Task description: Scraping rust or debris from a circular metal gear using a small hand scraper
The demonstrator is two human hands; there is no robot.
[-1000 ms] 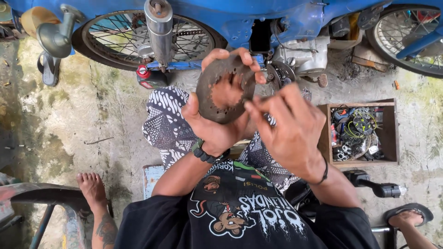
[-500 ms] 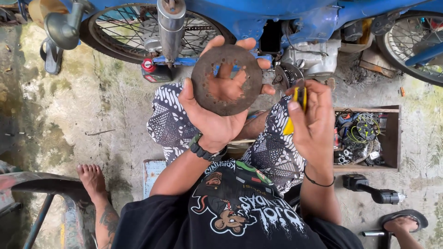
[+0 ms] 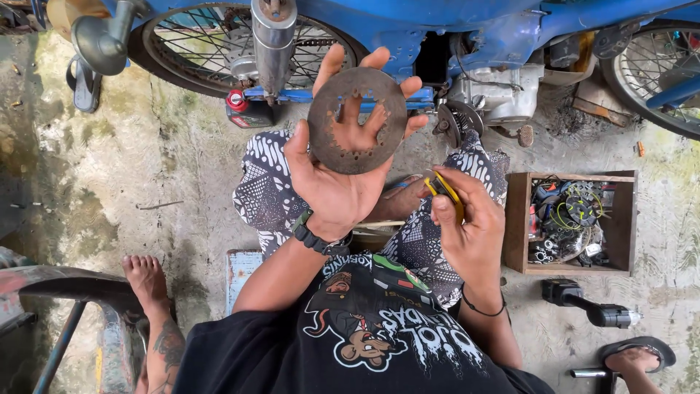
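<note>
The person sat low on the concrete floor (image 3: 109, 182) beside a blue motorcycle (image 3: 467, 29), knees spread under patterned shorts. The left hand (image 3: 343, 168) was raised palm up and spread wide, fingers splayed, with a rusty toothed metal ring (image 3: 357, 120) lying flat across the fingers and upper palm, resting there, not gripped. Just below and to the right of it, the right hand (image 3: 467, 226) was closed around a small yellow-handled tool (image 3: 443, 191), its tip pointing up toward the ring but not touching it. Beyond that hand stood a wooden box of parts (image 3: 572, 222), and nearer the person's side lay a black power tool (image 3: 590, 306). It looked to me like an inspection step: the ring being held up and looked over. A next move would likely call for bringing the tool to the ring's surface or teeth while the left hand steadied it.
</note>
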